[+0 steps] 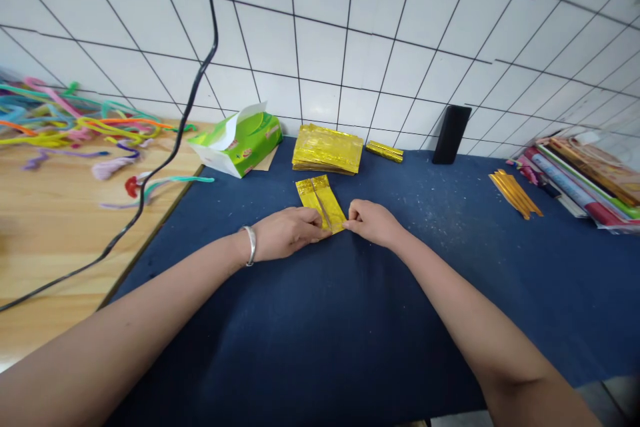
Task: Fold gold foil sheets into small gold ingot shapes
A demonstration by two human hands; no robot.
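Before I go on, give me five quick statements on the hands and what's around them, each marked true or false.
1. The left hand and right hand both touch the same gold sheet. True.
2. The silver bracelet is on the right wrist. False: it is on the left wrist.
3. The stack of gold sheets sits nearer the tiled wall than the hands do. True.
4. The green packet lies to the right of the stack. False: it lies to the left.
5. The black slab lies flat. False: it stands on end near the wall.
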